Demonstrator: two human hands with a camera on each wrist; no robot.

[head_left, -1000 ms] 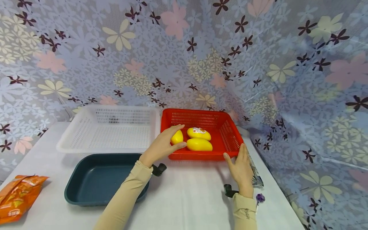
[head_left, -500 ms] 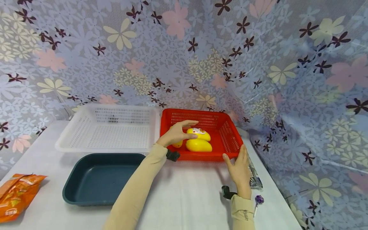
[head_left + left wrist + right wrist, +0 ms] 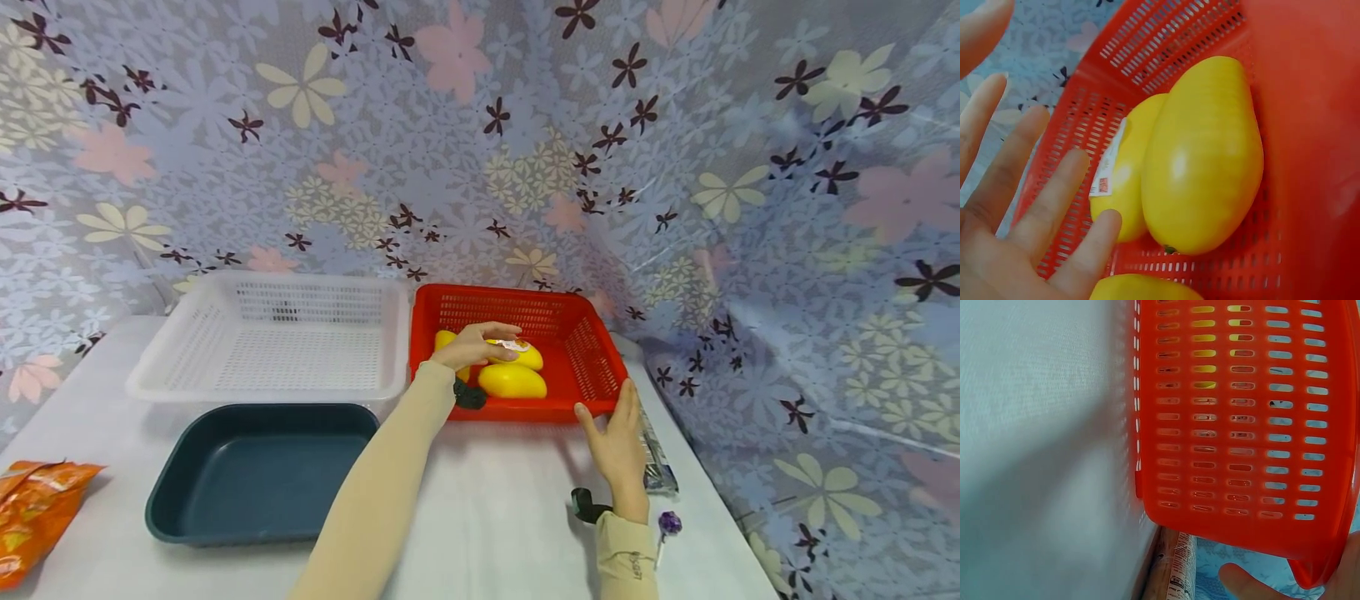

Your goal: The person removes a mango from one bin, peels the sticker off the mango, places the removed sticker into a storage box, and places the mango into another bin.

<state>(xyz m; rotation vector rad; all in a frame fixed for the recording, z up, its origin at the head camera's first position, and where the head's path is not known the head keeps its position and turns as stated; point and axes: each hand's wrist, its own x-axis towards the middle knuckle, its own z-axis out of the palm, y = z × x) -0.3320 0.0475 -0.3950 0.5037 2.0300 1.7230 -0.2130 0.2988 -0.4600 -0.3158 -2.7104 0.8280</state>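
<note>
Three fruits in all, every one inside the red basket (image 3: pixel 498 293); with the basket's middle taken as a clock centre, seen from the wearer's side, the labelled fruit (image 3: pixel 529 358) near that centre, the front fruit (image 3: pixel 513 381) at six o'clock from it, and the left fruit (image 3: pixel 444 338) at nine, partly hidden by the left hand (image 3: pixel 474 345).

In the left wrist view, fingers (image 3: pixel 1054 203) fanned and fairly straight, curled round nothing; hard to tell whether touching the labelled fruit or just beside it. At the basket's four o'clock corner, the right hand (image 3: pixel 618 446), fingers straight along the rim, thumb held apart; perhaps there as a brace.

Judged from this, an early stage: left hand in place above the fruits, right hand at the rim, but no grip made and no fruit lifted. Left undone, so far as shown: any taking up of the three.

Around the basket: the white basket (image 3: pixel 307 354) at nine o'clock, the teal tray (image 3: pixel 262 475) at eight, the orange packet (image 3: pixel 41 508) well beyond it, the silver packet (image 3: pixel 658 473) at four, and the lollipop (image 3: pixel 670 523) between four and five.
</note>
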